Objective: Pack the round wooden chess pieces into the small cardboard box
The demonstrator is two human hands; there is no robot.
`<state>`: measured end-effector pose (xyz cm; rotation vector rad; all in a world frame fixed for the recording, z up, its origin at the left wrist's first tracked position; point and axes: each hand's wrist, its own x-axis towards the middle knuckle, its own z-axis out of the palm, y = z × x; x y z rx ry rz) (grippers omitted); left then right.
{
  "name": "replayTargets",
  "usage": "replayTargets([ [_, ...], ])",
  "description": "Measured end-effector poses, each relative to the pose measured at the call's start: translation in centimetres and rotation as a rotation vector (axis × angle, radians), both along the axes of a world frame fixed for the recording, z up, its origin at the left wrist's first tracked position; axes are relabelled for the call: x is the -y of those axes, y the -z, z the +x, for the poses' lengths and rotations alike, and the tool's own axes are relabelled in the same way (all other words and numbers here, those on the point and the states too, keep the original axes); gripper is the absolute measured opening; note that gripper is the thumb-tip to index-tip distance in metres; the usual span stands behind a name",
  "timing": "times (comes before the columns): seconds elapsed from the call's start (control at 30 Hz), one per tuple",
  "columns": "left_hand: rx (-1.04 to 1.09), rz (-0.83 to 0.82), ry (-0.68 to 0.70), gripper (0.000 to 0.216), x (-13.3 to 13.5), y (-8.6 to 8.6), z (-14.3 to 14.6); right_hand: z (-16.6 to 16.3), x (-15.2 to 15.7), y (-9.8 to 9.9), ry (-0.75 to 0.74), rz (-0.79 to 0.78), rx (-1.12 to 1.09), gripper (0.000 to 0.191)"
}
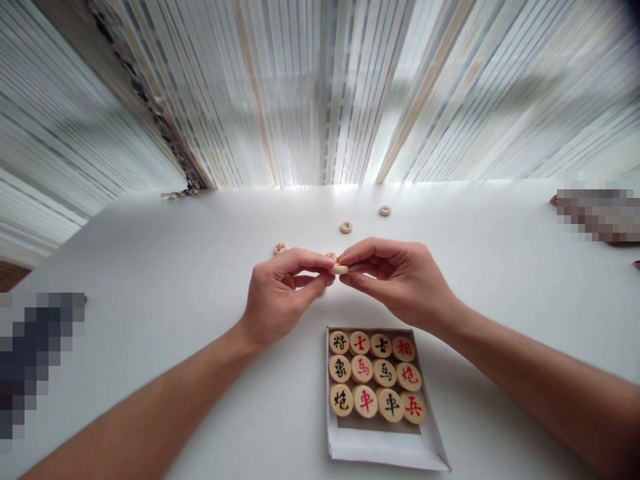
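A round wooden xiangqi piece (339,270) is held edge-on above the white table, its face turned out of sight. My left hand (277,290) pinches its left edge between thumb and fingers. From the other side, the fingertips of my right hand (405,277) close on it. Just behind my fingertips a red-marked xiangqi piece (331,255) is partly hidden. Below my hands stands an open white cardboard box (375,445) with several xiangqi pieces in rows, marked in red or black. The front strip of the box shows bare cardboard.
A red-marked piece (281,248) lies behind my left hand. Farther back on the white table (200,267) are a black-marked piece (346,227) and another piece (385,211). A striped string curtain (300,93) hangs along the far edge. Blurred-out objects sit at both sides.
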<state>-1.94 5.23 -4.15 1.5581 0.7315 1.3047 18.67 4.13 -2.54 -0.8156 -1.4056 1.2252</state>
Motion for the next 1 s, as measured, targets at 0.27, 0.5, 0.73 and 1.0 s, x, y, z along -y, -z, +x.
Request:
replayTargets([
  [0.27, 0.001, -0.022, -0.039, 0.023, 0.2, -0.2, 0.2, 0.1, -0.1, -0.2, -0.016, -0.041, -0.001, 0.028],
  [0.5, 0.050, -0.080, -0.040, 0.029, 0.1, -0.3, 0.3, 0.2, -0.2, -0.4, -0.040, -0.129, -0.019, 0.036],
  [0.73, 0.075, -0.207, -0.022, 0.029, -0.1, -1.1, 0.2, 0.4, -0.3, -0.3, -0.107, -0.242, -0.045, 0.034],
  [1.0, 0.043, -0.203, -0.004, 0.029, -0.1, -1.1, 0.1, 0.8, -0.6, -0.1, -0.202, -0.285, -0.033, 0.041],
])
